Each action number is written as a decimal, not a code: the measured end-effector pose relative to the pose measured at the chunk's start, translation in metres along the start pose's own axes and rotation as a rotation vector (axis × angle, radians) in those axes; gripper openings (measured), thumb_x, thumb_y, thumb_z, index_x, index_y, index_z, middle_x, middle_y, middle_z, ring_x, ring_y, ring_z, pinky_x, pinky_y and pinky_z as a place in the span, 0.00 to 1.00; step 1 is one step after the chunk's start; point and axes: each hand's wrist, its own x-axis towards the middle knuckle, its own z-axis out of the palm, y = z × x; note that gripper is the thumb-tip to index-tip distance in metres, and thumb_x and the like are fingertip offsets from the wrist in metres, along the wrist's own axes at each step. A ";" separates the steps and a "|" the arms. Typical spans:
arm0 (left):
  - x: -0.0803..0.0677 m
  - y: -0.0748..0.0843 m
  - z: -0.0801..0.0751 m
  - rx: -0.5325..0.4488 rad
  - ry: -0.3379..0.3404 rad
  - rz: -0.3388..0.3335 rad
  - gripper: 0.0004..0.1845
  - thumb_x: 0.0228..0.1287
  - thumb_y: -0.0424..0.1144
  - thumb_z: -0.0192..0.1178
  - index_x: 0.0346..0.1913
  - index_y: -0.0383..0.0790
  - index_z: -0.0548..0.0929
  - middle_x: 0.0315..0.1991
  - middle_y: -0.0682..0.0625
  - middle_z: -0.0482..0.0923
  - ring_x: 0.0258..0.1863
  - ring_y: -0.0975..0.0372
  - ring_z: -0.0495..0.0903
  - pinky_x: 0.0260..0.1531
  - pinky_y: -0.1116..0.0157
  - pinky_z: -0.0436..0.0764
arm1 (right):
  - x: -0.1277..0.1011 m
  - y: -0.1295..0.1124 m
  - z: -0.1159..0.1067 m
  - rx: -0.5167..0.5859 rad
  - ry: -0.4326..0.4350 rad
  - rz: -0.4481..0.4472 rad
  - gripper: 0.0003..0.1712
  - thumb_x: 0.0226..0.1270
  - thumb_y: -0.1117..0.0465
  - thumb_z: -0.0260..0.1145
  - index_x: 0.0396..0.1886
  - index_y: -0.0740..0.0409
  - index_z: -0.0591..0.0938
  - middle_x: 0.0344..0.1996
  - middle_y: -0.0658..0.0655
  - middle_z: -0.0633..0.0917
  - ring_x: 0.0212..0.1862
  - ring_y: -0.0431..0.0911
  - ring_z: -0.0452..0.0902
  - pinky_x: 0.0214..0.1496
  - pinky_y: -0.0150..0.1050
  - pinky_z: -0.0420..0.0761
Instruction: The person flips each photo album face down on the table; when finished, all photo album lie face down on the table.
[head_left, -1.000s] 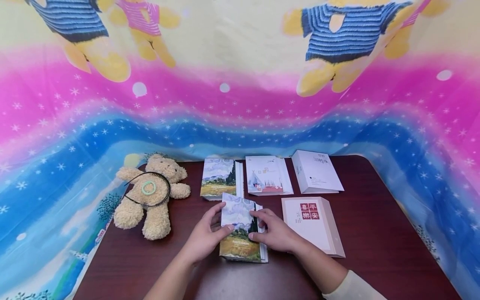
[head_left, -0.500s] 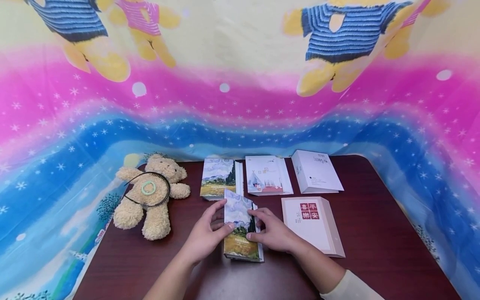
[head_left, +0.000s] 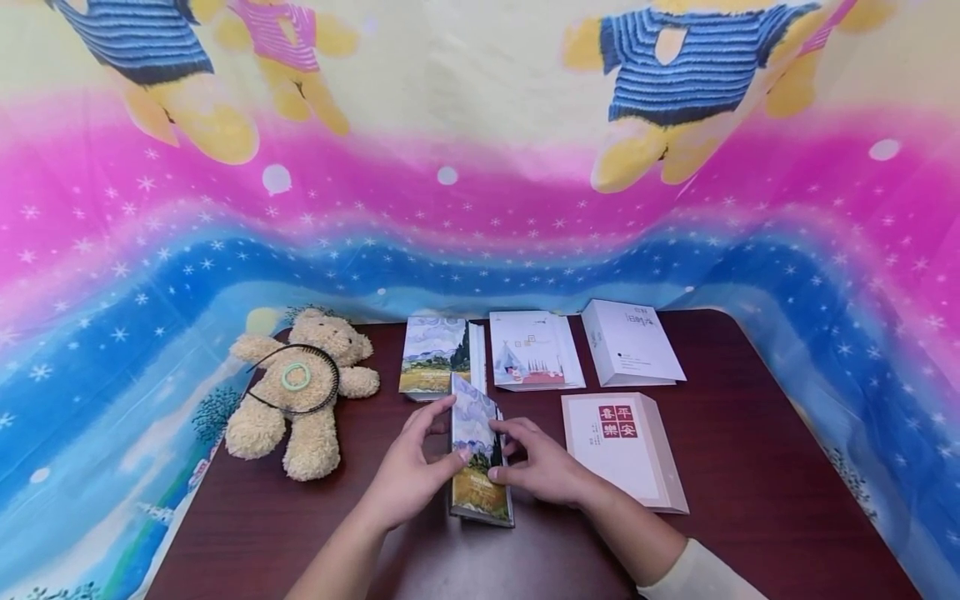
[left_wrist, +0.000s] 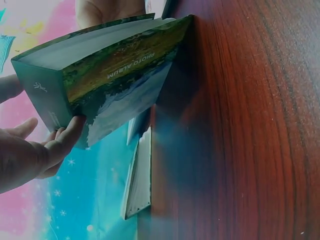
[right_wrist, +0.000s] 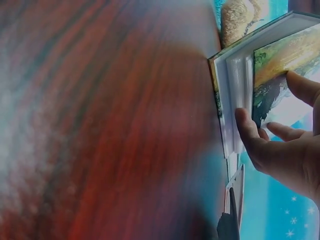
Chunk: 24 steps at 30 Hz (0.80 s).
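Left hand [head_left: 415, 467] cups the photo album [head_left: 477, 454] from its left side, fingers loosely spread and curled, thumb on the painted cover, fingertips [left_wrist: 70, 137] against the cover face in the left wrist view. Right hand [head_left: 542, 465] holds it from the right, thumb [right_wrist: 250, 131] on the white page block, other fingers curled over the cover edge. Album stands tipped up on its long edge on the table [head_left: 750, 467], near the front centre, cover toward the right hand. It's a thick rectangular block: glossy printed cover with a landscape painting, "PHOTO ALBUM" lettering, teal spine, stacked white leaves visible at the open side. Table is dark red-brown wood grain with a slight sheen. Behind it lies a second album with the same cover [head_left: 438, 356], flat; to the right of that a white album with a tent drawing [head_left: 534, 351] and a plain white box-like album [head_left: 632, 342]. Near the right hand lies a beige album with red square characters [head_left: 622, 446]. A fuzzy tan teddy bear [head_left: 300, 392] lies at left, with a thin black hoop and a small green ring on its chest. A shiny printed cloth [head_left: 480, 167] hangs behind.
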 end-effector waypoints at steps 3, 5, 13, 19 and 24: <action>0.000 0.002 0.000 0.002 -0.004 0.009 0.39 0.64 0.38 0.73 0.76 0.52 0.70 0.70 0.46 0.69 0.65 0.48 0.71 0.47 0.59 0.85 | 0.000 0.000 0.000 0.006 -0.012 0.009 0.43 0.64 0.53 0.77 0.76 0.55 0.71 0.67 0.61 0.72 0.60 0.55 0.77 0.51 0.35 0.85; 0.000 0.003 0.001 0.001 -0.005 0.015 0.39 0.63 0.37 0.73 0.76 0.52 0.70 0.69 0.47 0.69 0.65 0.49 0.71 0.49 0.58 0.85 | 0.000 0.000 0.000 0.014 -0.018 0.015 0.43 0.64 0.53 0.76 0.76 0.54 0.71 0.66 0.60 0.72 0.60 0.54 0.77 0.52 0.35 0.85; 0.001 0.008 0.002 -0.033 -0.003 0.002 0.40 0.62 0.35 0.74 0.76 0.53 0.71 0.70 0.49 0.67 0.66 0.50 0.70 0.54 0.54 0.84 | 0.002 0.000 0.003 0.071 -0.047 0.017 0.42 0.67 0.54 0.75 0.77 0.53 0.69 0.67 0.59 0.72 0.60 0.52 0.78 0.52 0.34 0.84; -0.001 0.010 0.003 -0.031 0.016 0.002 0.39 0.61 0.37 0.75 0.75 0.55 0.73 0.69 0.50 0.69 0.65 0.50 0.70 0.53 0.55 0.85 | 0.004 0.000 0.005 0.119 -0.070 0.014 0.42 0.68 0.56 0.74 0.78 0.53 0.69 0.67 0.58 0.72 0.61 0.53 0.78 0.53 0.36 0.85; -0.001 0.011 0.003 -0.035 0.022 0.025 0.37 0.62 0.38 0.75 0.73 0.56 0.74 0.70 0.50 0.70 0.64 0.50 0.71 0.53 0.52 0.84 | 0.002 0.000 0.007 0.163 -0.079 0.013 0.41 0.69 0.57 0.74 0.78 0.52 0.68 0.66 0.58 0.72 0.62 0.54 0.77 0.54 0.37 0.84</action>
